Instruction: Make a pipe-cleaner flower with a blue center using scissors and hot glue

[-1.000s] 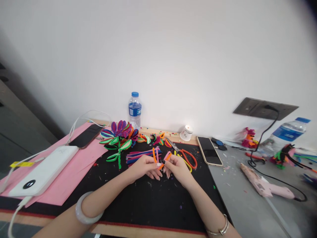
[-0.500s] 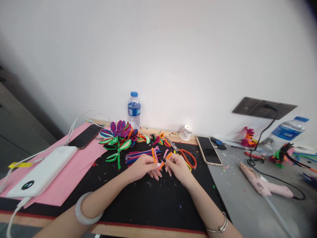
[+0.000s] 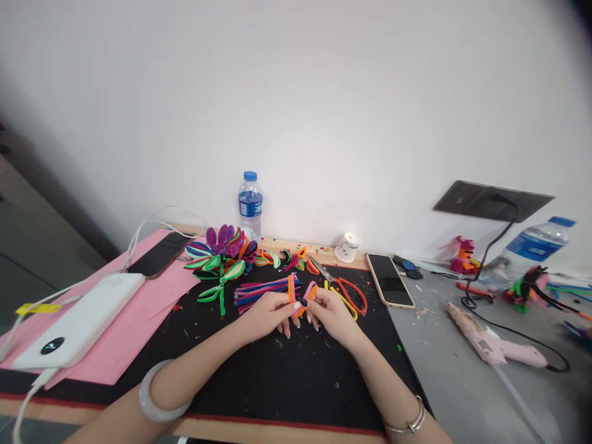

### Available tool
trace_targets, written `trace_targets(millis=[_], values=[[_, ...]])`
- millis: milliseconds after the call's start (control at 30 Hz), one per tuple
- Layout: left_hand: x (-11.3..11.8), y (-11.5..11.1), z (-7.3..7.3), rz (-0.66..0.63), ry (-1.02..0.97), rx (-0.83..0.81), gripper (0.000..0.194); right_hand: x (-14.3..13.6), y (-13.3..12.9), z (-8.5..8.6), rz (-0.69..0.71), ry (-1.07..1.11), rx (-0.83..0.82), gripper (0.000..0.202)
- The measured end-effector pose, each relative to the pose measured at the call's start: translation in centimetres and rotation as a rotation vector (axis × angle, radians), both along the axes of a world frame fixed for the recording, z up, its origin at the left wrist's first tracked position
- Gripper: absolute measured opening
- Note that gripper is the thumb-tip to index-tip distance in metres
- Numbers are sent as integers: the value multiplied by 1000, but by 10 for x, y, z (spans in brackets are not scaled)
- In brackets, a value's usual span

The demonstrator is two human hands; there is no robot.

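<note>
Between my two hands I hold orange and pink pipe cleaners, laid together and bent into a V with both ends pointing up. My left hand pinches the left arm of the bend near its bottom. My right hand pinches the other side, its fingertips touching or almost touching the left ones. Just behind my left hand lies a bundle of purple, blue and pink pipe cleaners. Beyond my right hand rest pliers with red-orange handles and a yellow curved piece.
A pipe-cleaner flower stands behind the bundle, by a water bottle. At left, a white power bank lies on pink sheets. On the right are a phone and a pink glue gun. A paper cup sits near the wall.
The two arms of the orange and pink bend have come closer to upright and nearer each other. My hands have drawn slightly together.
</note>
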State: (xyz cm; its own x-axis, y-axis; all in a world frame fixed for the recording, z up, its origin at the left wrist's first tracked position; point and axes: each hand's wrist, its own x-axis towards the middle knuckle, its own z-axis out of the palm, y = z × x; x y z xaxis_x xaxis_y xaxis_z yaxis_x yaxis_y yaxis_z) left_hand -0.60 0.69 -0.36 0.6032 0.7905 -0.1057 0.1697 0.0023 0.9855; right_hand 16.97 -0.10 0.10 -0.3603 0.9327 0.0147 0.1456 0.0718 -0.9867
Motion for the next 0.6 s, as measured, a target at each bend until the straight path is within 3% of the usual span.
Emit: trace_targets(millis=[233,600], values=[[-1,1,-1,46,-7,33,41,-1,-3,6,87,-23,-29,27],[-2,-1,0,-151,108,95,49,-1,-1,0,100,78,-100,18]])
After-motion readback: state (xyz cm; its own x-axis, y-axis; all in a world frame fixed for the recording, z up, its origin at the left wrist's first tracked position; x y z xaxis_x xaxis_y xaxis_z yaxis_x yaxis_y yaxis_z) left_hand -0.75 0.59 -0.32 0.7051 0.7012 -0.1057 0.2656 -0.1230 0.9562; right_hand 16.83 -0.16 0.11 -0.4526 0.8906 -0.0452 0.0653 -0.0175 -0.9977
